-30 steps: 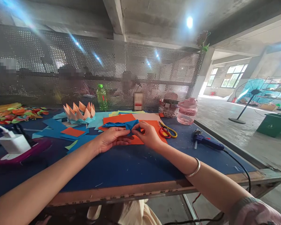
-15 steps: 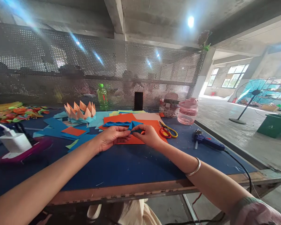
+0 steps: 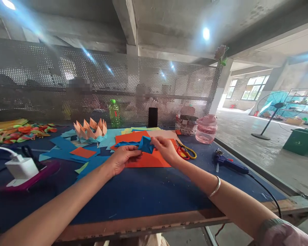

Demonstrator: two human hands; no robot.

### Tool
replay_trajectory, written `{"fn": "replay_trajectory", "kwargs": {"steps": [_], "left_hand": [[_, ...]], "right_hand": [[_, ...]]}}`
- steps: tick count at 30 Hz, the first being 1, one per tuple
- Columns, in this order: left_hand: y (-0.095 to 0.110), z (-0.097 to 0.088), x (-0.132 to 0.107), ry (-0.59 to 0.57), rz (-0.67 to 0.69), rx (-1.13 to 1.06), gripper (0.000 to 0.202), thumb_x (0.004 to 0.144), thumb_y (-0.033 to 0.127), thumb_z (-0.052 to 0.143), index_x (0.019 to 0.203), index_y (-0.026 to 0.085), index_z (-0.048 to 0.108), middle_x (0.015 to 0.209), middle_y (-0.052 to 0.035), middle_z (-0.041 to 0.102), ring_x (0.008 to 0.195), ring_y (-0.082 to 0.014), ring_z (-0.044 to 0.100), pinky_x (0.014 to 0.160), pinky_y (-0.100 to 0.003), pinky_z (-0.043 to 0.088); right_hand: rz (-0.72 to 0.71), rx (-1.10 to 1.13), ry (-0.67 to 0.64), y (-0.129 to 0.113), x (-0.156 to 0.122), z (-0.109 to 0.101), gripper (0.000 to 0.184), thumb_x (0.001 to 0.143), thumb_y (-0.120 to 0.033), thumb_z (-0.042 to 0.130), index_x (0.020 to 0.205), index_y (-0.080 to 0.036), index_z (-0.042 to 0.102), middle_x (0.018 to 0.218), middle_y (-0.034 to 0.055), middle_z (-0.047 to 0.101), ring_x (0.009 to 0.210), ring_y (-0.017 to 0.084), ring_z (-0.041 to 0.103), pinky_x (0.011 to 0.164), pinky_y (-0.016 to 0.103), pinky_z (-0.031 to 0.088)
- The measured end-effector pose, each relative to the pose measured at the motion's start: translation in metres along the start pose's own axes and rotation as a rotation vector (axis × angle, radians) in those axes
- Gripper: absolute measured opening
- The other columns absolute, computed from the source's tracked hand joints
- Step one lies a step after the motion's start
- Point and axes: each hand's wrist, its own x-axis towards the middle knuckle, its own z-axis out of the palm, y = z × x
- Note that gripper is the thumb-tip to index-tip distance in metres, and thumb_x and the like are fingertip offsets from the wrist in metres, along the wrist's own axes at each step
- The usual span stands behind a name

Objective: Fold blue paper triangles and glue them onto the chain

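A small folded piece of blue paper (image 3: 146, 144) is held up over the table's middle. My left hand (image 3: 127, 158) pinches its left edge between thumb and fingers. My right hand (image 3: 165, 149) has its fingertips closed at the right edge of the same piece. Beneath both hands lie orange paper sheets (image 3: 154, 161). Just behind my left hand rests a row of folded blue paper pieces (image 3: 125, 144). Scissors (image 3: 186, 150) with yellow and red handles lie right of my right hand.
A ring of pointed peach paper pieces (image 3: 91, 129) stands left on light blue paper. A green bottle (image 3: 114, 114), a patterned basket (image 3: 186, 125) and a pink jug (image 3: 205, 130) stand along the back. A glue gun (image 3: 231, 164) lies right; a white charger (image 3: 22, 167) sits left.
The blue paper has turned so that a broad flat face shows. My right hand has shifted slightly right, to its edge. The camera view has tilted up a little.
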Motion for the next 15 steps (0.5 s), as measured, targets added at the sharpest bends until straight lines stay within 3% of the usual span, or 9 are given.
{"fn": "replay_trajectory", "kwargs": {"steps": [2, 5, 7, 9, 13, 15], "left_hand": [[-0.001, -0.001, 0.001, 0.015, -0.01, -0.051, 0.039, 0.043, 0.034, 0.092, 0.067, 0.015, 0.068, 0.064, 0.0006, 0.066, 0.062, -0.0101, 0.06, 0.064, -0.022, 0.05], [-0.003, 0.0, 0.002, 0.009, -0.012, -0.111, 0.039, 0.046, 0.038, 0.091, 0.067, 0.015, 0.068, 0.064, 0.0006, 0.065, 0.062, -0.0103, 0.059, 0.062, -0.021, 0.049], [-0.004, -0.001, 0.0, -0.004, -0.003, -0.136, 0.038, 0.05, 0.04, 0.09, 0.069, 0.016, 0.068, 0.066, 0.0005, 0.064, 0.065, -0.0108, 0.059, 0.062, -0.021, 0.048], [-0.005, -0.002, -0.001, -0.031, 0.003, -0.161, 0.033, 0.059, 0.041, 0.087, 0.071, 0.016, 0.069, 0.068, 0.0004, 0.064, 0.067, -0.011, 0.059, 0.063, -0.02, 0.047], [-0.004, -0.006, -0.001, -0.006, -0.003, -0.199, 0.028, 0.066, 0.041, 0.083, 0.07, 0.017, 0.068, 0.068, 0.0002, 0.063, 0.067, -0.0118, 0.057, 0.062, -0.02, 0.045], [-0.005, -0.006, 0.001, 0.04, -0.035, -0.197, 0.031, 0.063, 0.043, 0.084, 0.067, 0.017, 0.067, 0.065, 0.0004, 0.062, 0.065, -0.0124, 0.056, 0.06, -0.022, 0.044]], "right_hand": [[0.055, -0.053, 0.074, 0.006, 0.03, -0.005, 0.036, 0.096, -0.04, 0.04, 0.087, -0.017, 0.066, 0.086, 0.0025, 0.069, 0.079, 0.015, 0.063, 0.067, 0.025, 0.049], [0.14, -0.173, 0.146, 0.022, 0.085, -0.007, 0.018, 0.09, -0.031, 0.057, 0.091, -0.017, 0.066, 0.094, 0.0039, 0.069, 0.087, 0.017, 0.064, 0.078, 0.029, 0.052], [0.208, -0.261, 0.189, 0.036, 0.121, -0.002, 0.02, 0.091, -0.031, 0.061, 0.103, -0.015, 0.065, 0.107, 0.0072, 0.066, 0.097, 0.02, 0.063, 0.085, 0.036, 0.053], [0.276, -0.333, 0.233, 0.052, 0.151, 0.008, 0.032, 0.094, -0.034, 0.058, 0.121, -0.016, 0.058, 0.122, 0.0092, 0.06, 0.104, 0.021, 0.062, 0.087, 0.042, 0.054], [0.418, -0.431, 0.368, 0.082, 0.195, 0.034, 0.034, 0.094, -0.034, 0.058, 0.124, -0.016, 0.056, 0.124, 0.0096, 0.059, 0.105, 0.022, 0.062, 0.088, 0.043, 0.054], [0.48, -0.461, 0.434, 0.093, 0.212, 0.048, 0.035, 0.094, -0.034, 0.058, 0.124, -0.016, 0.056, 0.124, 0.0097, 0.059, 0.105, 0.022, 0.062, 0.088, 0.043, 0.054]]}}
